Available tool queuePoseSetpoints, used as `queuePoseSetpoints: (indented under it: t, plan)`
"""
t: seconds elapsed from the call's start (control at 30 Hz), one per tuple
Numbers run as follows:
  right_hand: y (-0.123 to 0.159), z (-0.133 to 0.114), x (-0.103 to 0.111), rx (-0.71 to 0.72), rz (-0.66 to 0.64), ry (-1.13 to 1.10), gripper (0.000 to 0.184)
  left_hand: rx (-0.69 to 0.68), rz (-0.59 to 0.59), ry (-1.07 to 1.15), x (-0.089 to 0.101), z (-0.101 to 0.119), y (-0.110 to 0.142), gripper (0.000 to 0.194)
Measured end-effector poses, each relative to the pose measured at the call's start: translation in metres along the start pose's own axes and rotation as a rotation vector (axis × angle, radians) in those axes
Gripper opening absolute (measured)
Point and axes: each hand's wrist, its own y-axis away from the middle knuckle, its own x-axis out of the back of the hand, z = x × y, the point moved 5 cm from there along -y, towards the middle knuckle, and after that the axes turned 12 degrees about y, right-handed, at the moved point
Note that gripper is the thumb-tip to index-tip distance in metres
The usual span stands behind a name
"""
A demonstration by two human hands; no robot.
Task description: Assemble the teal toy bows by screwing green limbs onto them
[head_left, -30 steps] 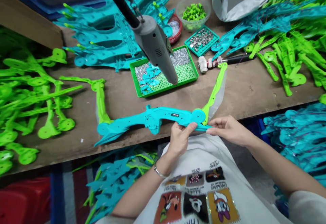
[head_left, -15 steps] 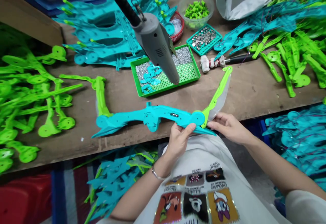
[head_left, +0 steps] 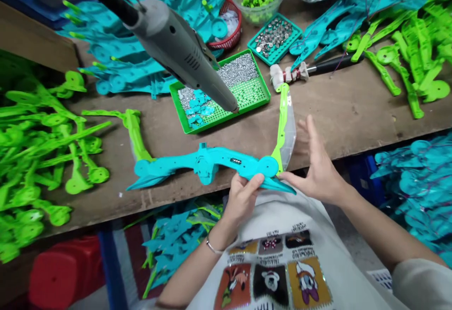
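Observation:
A turquoise plastic toy bow body [head_left: 190,160] lies along the bench's front edge, its right end over my lap. A green limb [head_left: 131,133] rises from its left end. Another green limb [head_left: 282,126], with a clear plastic piece [head_left: 290,133] along its outer side, stands up from the right end. My left hand [head_left: 245,199] is closed round the body near that right joint, thumb on top. My right hand [head_left: 316,171] is open, fingers spread beside the clear piece. Its thumb tip is close to the joint; I cannot tell whether it touches.
A grey electric screwdriver [head_left: 187,51] hangs over a green tray [head_left: 252,96] of screws and small turquoise parts. Behind are a teal tray [head_left: 273,37] of metal pieces and a bowl [head_left: 243,11] of green pieces. A cloth-wrapped hammer [head_left: 289,75] lies right. Green limbs [head_left: 74,145] pile up left.
My right hand has let go near the right joint and spread its fingers. The right green limb has swung inward, more upright. The screwdriver appears further left and closer.

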Motion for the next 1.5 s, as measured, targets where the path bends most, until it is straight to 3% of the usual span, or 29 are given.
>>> queuePoseSetpoints:
  t: [0.07, 0.2, 0.33, 0.6, 1.03, 1.23, 1.3, 1.37, 1.43, 1.5]
  plan:
    - [0.001, -0.013, 0.006, 0.146, 0.042, 0.187, 0.117, 0.001, 0.002, -0.001, -0.001, 0.0, 0.0, 0.033]
    - [-0.004, -0.026, 0.006, 0.346, -0.061, 0.333, 0.094, 0.0, -0.026, -0.022, -0.003, -0.002, 0.001, 0.031]
    - [-0.007, -0.028, 0.002, 0.414, -0.099, 0.331, 0.08, -0.012, -0.005, -0.037, 0.0, 0.001, 0.005, 0.033]
    - [-0.002, -0.037, -0.008, 0.537, -0.057, 0.381, 0.038, 0.019, 0.024, 0.025, 0.005, 0.004, 0.014, 0.035]
    - [0.0, -0.028, -0.014, 0.555, 0.005, 0.424, 0.037, -0.003, -0.041, 0.032, 0.005, -0.002, 0.005, 0.033]
    - [-0.005, -0.024, -0.013, 0.54, -0.067, 0.388, 0.04, -0.082, -0.034, 0.002, 0.007, -0.006, 0.0, 0.033]
    - [-0.007, -0.026, -0.004, 0.503, -0.115, 0.345, 0.042, -0.108, 0.005, -0.006, 0.006, -0.007, -0.005, 0.039]
    - [-0.007, -0.023, 0.01, 0.371, -0.077, 0.298, 0.04, -0.108, 0.039, 0.006, 0.004, -0.008, -0.009, 0.045]
    - [-0.003, -0.011, 0.024, 0.106, 0.009, 0.261, 0.034, -0.087, 0.052, 0.031, -0.001, -0.008, -0.012, 0.049]
    - [0.005, 0.008, 0.023, -0.189, -0.072, 0.159, 0.035, -0.063, 0.032, 0.06, -0.008, -0.008, -0.013, 0.049]
